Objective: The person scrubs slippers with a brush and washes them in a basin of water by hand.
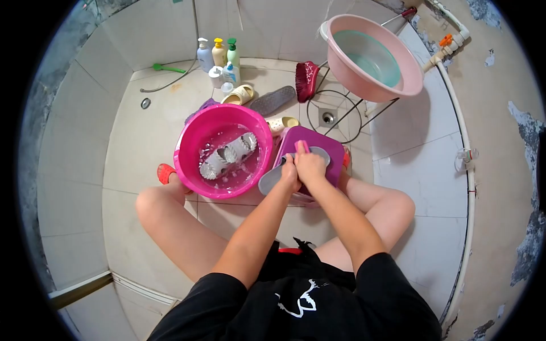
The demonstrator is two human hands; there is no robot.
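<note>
A grey slipper lies across a purple stool-like surface between my knees. My left hand is closed on the slipper's edge near its middle. Against it, my right hand is wrapped round a pink brush, whose end sticks out beyond the fingers; its working side is hidden. To the left stands a bright pink basin of soapy water, with a pale grey sandal in it.
Beyond the basin are several bottles, a cream clog, a grey insole-like piece and a dark red brush. A pale pink basin rests on a metal stand at the upper right, near a floor drain.
</note>
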